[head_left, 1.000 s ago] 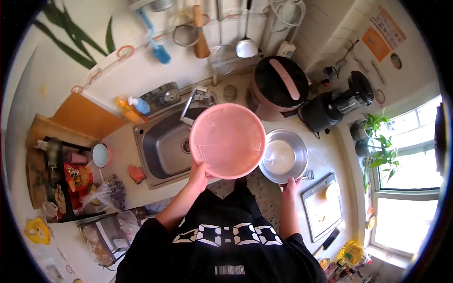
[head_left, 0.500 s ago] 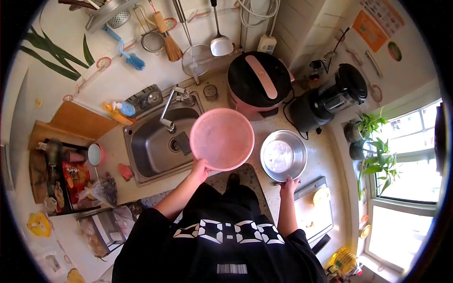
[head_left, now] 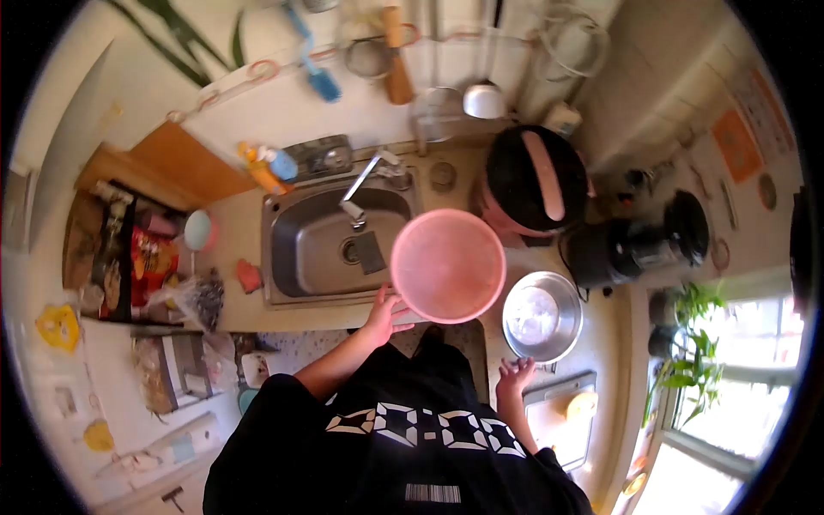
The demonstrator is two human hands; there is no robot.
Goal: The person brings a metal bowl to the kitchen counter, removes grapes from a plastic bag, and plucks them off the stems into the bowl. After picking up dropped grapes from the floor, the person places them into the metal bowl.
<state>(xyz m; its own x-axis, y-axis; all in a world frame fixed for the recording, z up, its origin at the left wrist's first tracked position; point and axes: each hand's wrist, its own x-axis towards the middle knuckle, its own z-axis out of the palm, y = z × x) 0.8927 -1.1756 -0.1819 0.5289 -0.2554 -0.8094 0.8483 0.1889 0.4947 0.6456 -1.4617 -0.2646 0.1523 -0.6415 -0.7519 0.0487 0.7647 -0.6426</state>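
Observation:
A round pink plastic colander stands at the counter's front edge, just right of the sink. Beside its lower left rim is my left hand, fingers spread and nothing in them; whether a fingertip touches the rim I cannot tell. To the colander's right sits a shiny metal bowl with a pale, bright bottom. My right hand is just below this bowl's near rim, palm up and fingers apart, holding nothing.
The steel sink with its faucet lies left. Behind are a pink-and-black cooker and a dark blender. A cutting board lies right, near the potted plants. Utensils hang on the wall, including a white-headed ladle.
Both hands have let go: my left hand of the colander's rim, my right of the metal bowl's rim. The camera view has shifted, so everything appears lower and mostly farther right.

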